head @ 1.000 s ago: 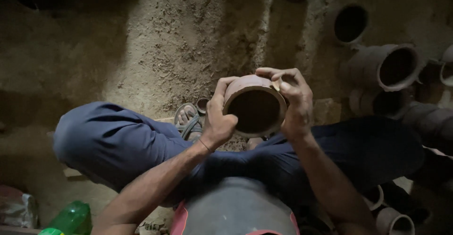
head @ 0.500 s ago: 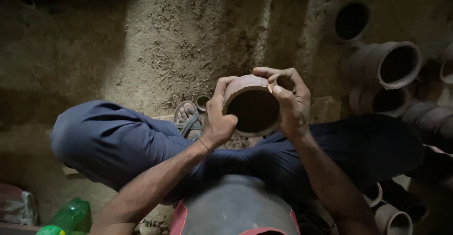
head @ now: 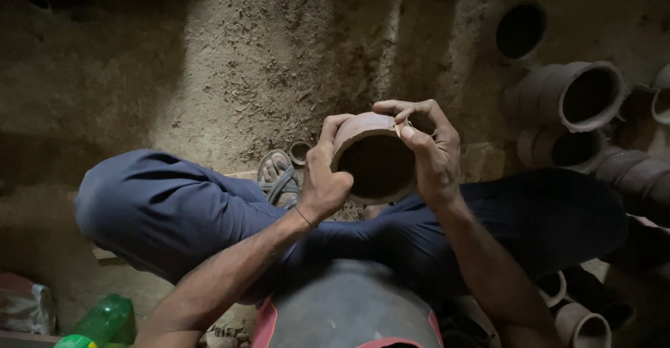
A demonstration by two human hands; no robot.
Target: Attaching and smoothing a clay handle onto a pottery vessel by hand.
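A round brown clay pot [head: 373, 159] is held over my crossed legs, its dark mouth facing me. My left hand [head: 324, 177] grips its left side, thumb up along the rim. My right hand [head: 427, 154] holds the right side, its fingers curled over the top rim and a small pale piece pinched at the rim by the thumb. My legs in blue trousers [head: 167, 208] spread to both sides on the earthen floor.
Stacks of clay pots [head: 572, 100] lie at the right, and more clay cups [head: 579, 323] sit at the lower right. A sandal [head: 279, 180] and a small clay ring [head: 301, 152] rest by my left knee. A green plastic bottle [head: 98, 323] lies at the lower left.
The pot has tilted slightly and my right hand's fingers have shifted along its top rim. My left hand keeps its grip.
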